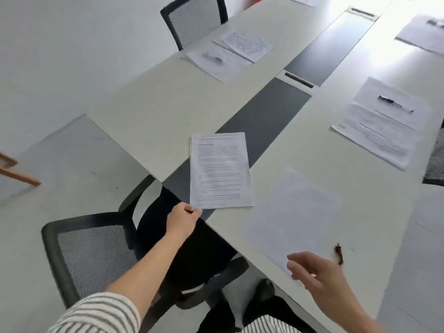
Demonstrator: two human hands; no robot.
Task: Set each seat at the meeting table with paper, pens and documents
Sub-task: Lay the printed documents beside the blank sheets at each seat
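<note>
My left hand (pixel 183 218) pinches the near corner of a printed document (pixel 219 170) held over the table's end, above the dark centre strip (pixel 264 121). My right hand (pixel 314 269) hovers with relaxed fingers over the near edge of a blank sheet of paper (pixel 293 212) lying on the white meeting table (pixel 153 111). A dark brown pen (pixel 339 254) lies just right of that hand, blurred. Farther seats hold sets: a sheet and document (pixel 230 52) on the left side, and sheets with a black pen (pixel 394 103) on the right.
A black mesh office chair (pixel 96 255) stands at the table's near end, below my left arm. Another mesh chair (pixel 194 20) stands at the far left side. A striped chair back (pixel 436 162) shows at the right edge. A wooden leg (pixel 16 174) juts in at left.
</note>
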